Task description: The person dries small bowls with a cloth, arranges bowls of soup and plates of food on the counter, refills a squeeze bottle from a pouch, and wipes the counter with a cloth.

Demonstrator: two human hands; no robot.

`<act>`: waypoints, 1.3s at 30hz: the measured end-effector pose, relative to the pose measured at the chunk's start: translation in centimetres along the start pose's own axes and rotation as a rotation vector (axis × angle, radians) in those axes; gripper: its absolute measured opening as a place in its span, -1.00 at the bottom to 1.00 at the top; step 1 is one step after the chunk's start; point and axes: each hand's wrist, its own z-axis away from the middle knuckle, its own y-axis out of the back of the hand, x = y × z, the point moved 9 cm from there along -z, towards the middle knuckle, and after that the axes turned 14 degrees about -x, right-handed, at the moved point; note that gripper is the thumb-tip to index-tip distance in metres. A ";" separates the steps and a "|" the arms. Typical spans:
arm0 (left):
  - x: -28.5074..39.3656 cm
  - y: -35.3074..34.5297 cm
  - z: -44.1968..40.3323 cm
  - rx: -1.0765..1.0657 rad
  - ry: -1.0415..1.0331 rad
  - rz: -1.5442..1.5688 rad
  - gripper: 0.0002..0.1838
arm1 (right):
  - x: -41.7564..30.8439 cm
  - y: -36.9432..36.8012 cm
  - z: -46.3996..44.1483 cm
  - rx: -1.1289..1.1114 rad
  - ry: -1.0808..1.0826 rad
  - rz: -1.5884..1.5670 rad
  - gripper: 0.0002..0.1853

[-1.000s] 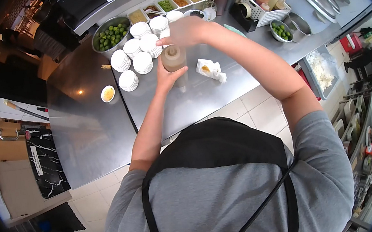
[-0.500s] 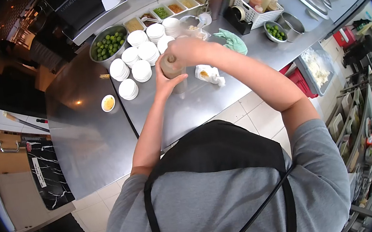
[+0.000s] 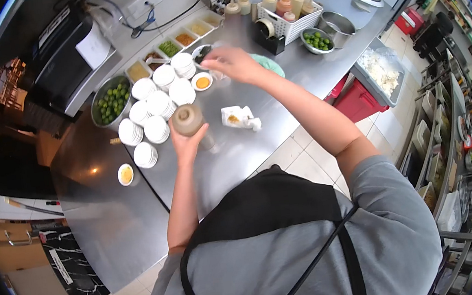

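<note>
My left hand (image 3: 186, 144) is wrapped round a squeeze bottle (image 3: 189, 121) with a tan top, held at the near side of several stacks of small white cups (image 3: 156, 129). Over the far part of the steel counter (image 3: 216, 182) is my right hand (image 3: 230, 65), with fingers partly bent; a dark item shows by its fingertips, over a small bowl, and whether it is held cannot be made out. Just below that hand sits a cup with orange contents (image 3: 202, 82). A stained white cloth (image 3: 241, 118) lies to the right of the bottle.
Limes fill a metal bowl (image 3: 112, 103) at the left and a smaller bowl (image 3: 317, 41) at the right. Behind stand trays of toppings (image 3: 168, 48) and a white basket of bottles (image 3: 293, 22). A cup with yellow contents (image 3: 126, 174) sits at the left.
The view has shifted, with the counter items now lower and further left. My right hand has moved off the bottle top toward the small bowl behind. My left hand still holds the bottle.
</note>
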 end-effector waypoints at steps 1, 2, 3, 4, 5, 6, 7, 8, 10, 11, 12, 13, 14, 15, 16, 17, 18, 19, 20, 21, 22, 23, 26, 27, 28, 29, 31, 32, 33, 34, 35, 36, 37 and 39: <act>0.0 0.2 0.0 0.029 0.006 -0.046 -0.37 | 3.4 2.3 1.3 0.143 -0.107 0.153 -0.60; 0.5 0.2 -0.3 0.025 -0.006 -0.050 -0.37 | 6.7 4.4 2.8 0.286 -0.213 0.304 -0.55; 0.8 0.4 -0.4 0.042 0.047 -0.069 -0.38 | 9.9 5.5 4.2 0.356 -0.265 0.404 -0.60; 1.1 0.7 -0.7 0.060 0.101 -0.088 -0.39 | 12.9 6.3 5.5 0.425 -0.319 0.502 -0.64; 1.2 1.0 -1.0 0.080 0.134 -0.049 -0.40 | 15.6 6.7 6.3 0.436 -0.315 0.501 -0.64; 1.5 1.3 -1.4 0.101 0.167 -0.011 -0.41 | 18.8 6.9 7.2 0.419 -0.429 0.529 -0.64; 2.7 1.2 -2.1 0.101 0.150 -0.010 -0.41 | 21.6 7.1 8.2 0.399 -0.543 0.554 -0.63; 4.2 0.8 -2.9 0.102 0.134 -0.010 -0.40 | 23.0 6.8 8.5 0.348 -0.514 0.617 -0.62; 7.5 -0.9 -5.1 0.124 0.076 -0.063 -0.41 | 26.2 5.1 9.6 0.213 -0.501 0.664 -0.60; 8.6 -2.4 -6.7 0.110 0.076 -0.074 -0.38 | 27.7 4.1 10.0 0.129 -0.516 0.647 -0.59; 9.8 -4.1 -8.3 0.111 0.075 -0.085 -0.38 | 28.4 3.6 10.2 0.075 -0.522 0.594 -0.61; 10.8 -6.6 -10.4 0.082 0.048 0.005 -0.35 | 29.0 3.4 10.1 0.020 -0.526 0.544 -0.63; 11.3 -8.9 -12.3 0.054 0.026 0.093 -0.33 | 29.4 3.3 10.0 0.029 -0.476 0.523 -0.65; 11.6 -11.1 -14.7 0.015 -0.008 0.169 -0.29 | 29.8 3.0 9.9 0.038 -0.429 0.496 -0.68; 12.8 -14.5 -17.0 -0.061 -0.032 0.223 -0.29 | 29.8 3.0 10.1 0.033 -0.427 0.482 -0.68; 13.3 -17.1 -19.5 -0.097 -0.059 0.280 -0.35 | 29.2 3.3 10.1 0.030 -0.400 0.484 -0.75; 12.9 -19.1 -22.2 -0.082 -0.085 0.355 -0.41 | 28.8 3.5 10.2 0.024 -0.370 0.488 -0.82; 12.5 -21.0 -24.7 -0.064 -0.112 0.429 -0.48 | 29.1 3.4 10.4 -0.012 -0.365 0.463 -0.86; 12.7 -23.5 -27.1 -0.085 -0.115 0.488 -0.48 | 29.1 3.7 11.0 -0.026 -0.357 0.451 -0.86; 12.8 -26.1 -29.4 -0.106 -0.118 0.546 -0.49 | 28.8 4.0 11.7 -0.061 -0.345 0.420 -0.87; 12.9 -28.1 -31.7 -0.110 -0.165 0.557 -0.53 | 28.6 4.3 12.4 -0.096 -0.333 0.391 -0.88; 13.2 -30.1 -33.7 -0.125 -0.246 0.536 -0.54 | 28.6 4.7 13.4 -0.108 -0.325 0.382 -0.88; 11.1 -34.6 -38.6 -0.106 -0.344 0.387 -0.50 | 29.4 6.7 17.8 -0.174 -0.380 0.318 -0.82; 9.7 -35.7 -39.6 -0.075 -0.342 0.294 -0.46 | 28.9 8.0 19.5 -0.152 -0.371 0.266 -0.75; 8.7 -36.7 -40.2 -0.047 -0.338 0.201 -0.43 | 28.5 9.1 21.3 -0.129 -0.365 0.213 -0.67; 8.6 -37.6 -40.6 -0.051 -0.325 0.201 -0.43 | 28.3 10.0 23.1 -0.132 -0.373 0.203 -0.67; 8.6 -40.3 -41.5 -0.207 -0.274 0.141 -0.32 | 27.9 11.5 26.2 -0.102 -0.374 0.182 -0.52; 7.2 -40.8 -42.0 -0.202 -0.255 0.142 -0.32 | 27.9 11.9 27.1 -0.117 -0.382 0.170 -0.52; 6.6 -41.3 -42.5 -0.171 -0.321 -0.093 -0.28 | 28.3 12.0 27.9 -0.164 -0.435 0.179 -0.53; 6.7 -42.0 -42.2 -0.140 -0.386 -0.330 -0.25 | 28.8 11.9 28.4 -0.212 -0.484 0.192 -0.53; 5.6 -42.2 -42.0 -0.116 -0.335 -0.437 -0.25 | 29.3 11.8 28.4 -0.250 -0.499 0.259 -0.56; 4.8 -42.1 -41.8 -0.111 -0.321 -0.438 -0.25 | 29.4 11.7 28.0 -0.264 -0.499 0.253 -0.56; 3.9 -42.4 -41.6 -0.127 -0.247 -0.574 -0.24 | 28.5 12.8 27.0 -0.136 -0.413 0.305 -0.58; 2.0 -42.6 -41.5 -0.147 -0.170 -0.802 -0.18 | 28.2 12.2 25.5 -0.064 -0.343 0.320 -0.42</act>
